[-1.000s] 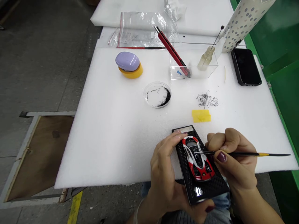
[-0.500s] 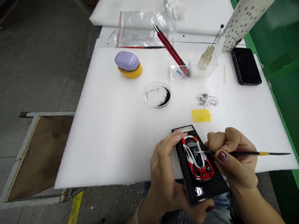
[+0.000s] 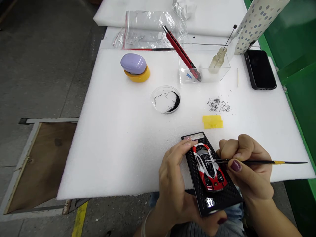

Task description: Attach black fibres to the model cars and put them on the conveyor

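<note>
Lower right of the frame, the left hand [image 3: 172,187] curls its fingers around the left edge of a black base [image 3: 219,196] carrying a red and white model car [image 3: 210,169], which overhangs the near edge of the white foam sheet [image 3: 118,138]. The right hand [image 3: 248,174] pinches a thin brush [image 3: 261,162] between thumb and bent fingers, tip touching the car's roof, handle running out to the right. Just above the hands lie a yellow strip [image 3: 212,121], scattered black slivers [image 3: 219,106] and a round clear dish [image 3: 166,99], with a dark phone [image 3: 259,69] at upper right.
</note>
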`<control>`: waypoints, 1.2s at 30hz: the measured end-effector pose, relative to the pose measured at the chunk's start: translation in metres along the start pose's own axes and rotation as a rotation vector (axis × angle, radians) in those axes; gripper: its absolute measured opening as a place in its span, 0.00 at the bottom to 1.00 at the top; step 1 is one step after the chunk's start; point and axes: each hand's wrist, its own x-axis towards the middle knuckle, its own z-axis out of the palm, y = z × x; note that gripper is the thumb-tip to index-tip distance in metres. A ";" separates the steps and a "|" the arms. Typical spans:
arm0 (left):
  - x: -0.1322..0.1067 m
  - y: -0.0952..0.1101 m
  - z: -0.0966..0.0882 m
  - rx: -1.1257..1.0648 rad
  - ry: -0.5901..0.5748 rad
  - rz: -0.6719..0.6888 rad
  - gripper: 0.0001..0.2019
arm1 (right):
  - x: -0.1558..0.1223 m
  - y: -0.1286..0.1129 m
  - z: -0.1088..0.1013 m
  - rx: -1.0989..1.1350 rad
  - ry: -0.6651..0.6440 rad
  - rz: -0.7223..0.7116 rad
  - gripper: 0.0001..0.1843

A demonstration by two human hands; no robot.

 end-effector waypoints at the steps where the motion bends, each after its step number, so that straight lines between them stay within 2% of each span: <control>1: 0.000 0.001 0.000 -0.009 -0.003 -0.006 0.53 | 0.000 0.000 0.000 0.001 -0.004 0.003 0.07; 11: 0.001 0.006 -0.002 -0.040 -0.009 -0.033 0.37 | 0.000 0.000 -0.002 0.028 -0.024 0.011 0.07; 23: 0.003 0.006 -0.001 -0.042 -0.015 -0.039 0.41 | -0.001 0.001 -0.003 -0.013 -0.012 0.000 0.07; 27: 0.000 0.007 -0.002 -0.042 -0.019 -0.029 0.46 | 0.000 0.000 -0.003 -0.017 -0.013 0.001 0.07; 36: 0.000 0.005 -0.001 -0.013 -0.017 -0.038 0.35 | -0.001 0.001 -0.003 0.022 -0.034 0.009 0.07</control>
